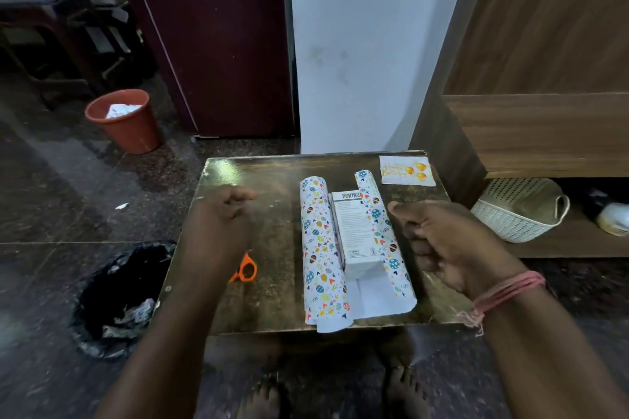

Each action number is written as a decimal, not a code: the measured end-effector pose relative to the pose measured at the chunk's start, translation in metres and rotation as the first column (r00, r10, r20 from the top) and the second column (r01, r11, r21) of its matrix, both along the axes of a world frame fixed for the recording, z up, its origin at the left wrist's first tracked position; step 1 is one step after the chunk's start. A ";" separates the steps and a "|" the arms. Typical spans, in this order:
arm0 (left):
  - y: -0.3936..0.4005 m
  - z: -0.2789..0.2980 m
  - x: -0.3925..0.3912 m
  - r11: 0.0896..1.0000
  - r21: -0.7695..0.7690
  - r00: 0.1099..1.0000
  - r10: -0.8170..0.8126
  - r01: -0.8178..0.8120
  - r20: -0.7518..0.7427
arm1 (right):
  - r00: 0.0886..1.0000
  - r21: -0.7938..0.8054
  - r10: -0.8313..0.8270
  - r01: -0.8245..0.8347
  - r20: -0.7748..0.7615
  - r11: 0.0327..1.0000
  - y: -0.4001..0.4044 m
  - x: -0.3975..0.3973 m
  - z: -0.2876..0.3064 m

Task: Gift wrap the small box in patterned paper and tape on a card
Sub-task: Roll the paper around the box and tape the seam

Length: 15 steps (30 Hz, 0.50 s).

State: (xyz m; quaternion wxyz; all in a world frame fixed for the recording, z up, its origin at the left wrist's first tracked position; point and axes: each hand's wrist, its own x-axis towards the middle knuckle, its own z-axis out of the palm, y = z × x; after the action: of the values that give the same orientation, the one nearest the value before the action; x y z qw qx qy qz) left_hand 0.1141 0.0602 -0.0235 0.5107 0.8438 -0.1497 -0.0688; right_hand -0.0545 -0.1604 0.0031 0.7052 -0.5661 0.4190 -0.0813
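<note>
Box (355,235) sits on curled paper (320,248) between our grips, left (221,218) and right (449,241) loosely curled, grasping nothing; wrapping, taping, card (407,170) left.

We see white wrapping paper (321,258) printed with blue, yellow and orange balloons and hearts, a white box (354,231), a white card (407,170) with gold lettering, orange scissors (245,269), and a dark brown surface (272,180).
</note>
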 end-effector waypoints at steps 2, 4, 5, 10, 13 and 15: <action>0.017 -0.001 0.012 0.995 0.058 0.997 0.079 -0.078 -0.023 | 0.997 -0.293 -0.074 0.070 -0.001 0.954 0.004 0.007 -0.007; 0.029 -0.003 0.023 0.987 0.096 0.983 0.143 -0.132 -0.114 | 0.991 -0.565 -0.126 0.132 0.050 0.815 0.009 0.015 -0.010; 0.034 -0.005 0.029 0.982 0.125 0.973 0.160 -0.140 -0.168 | 0.985 -0.591 -0.124 0.170 0.117 0.789 0.013 0.019 -0.009; 0.053 -0.032 0.057 0.947 0.320 0.975 0.073 -0.003 -0.208 | 0.953 -0.649 -0.042 0.238 0.301 0.723 0.032 0.027 -0.007; 0.049 -0.022 0.047 0.894 0.448 0.993 0.032 0.023 -0.115 | 0.944 -0.722 0.069 0.197 0.322 0.663 0.049 0.032 -0.007; 0.047 -0.021 0.044 0.874 0.485 0.999 0.016 0.003 -0.035 | 0.931 -0.752 0.201 0.106 0.304 0.650 0.070 0.037 -0.009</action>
State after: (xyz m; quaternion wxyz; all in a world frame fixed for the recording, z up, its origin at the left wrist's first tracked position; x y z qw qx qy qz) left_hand 0.1576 0.1071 -0.0442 0.2859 0.9439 -0.1154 -0.1183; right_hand -0.0174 -0.0907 -0.0062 0.4703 -0.7942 0.1942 -0.3322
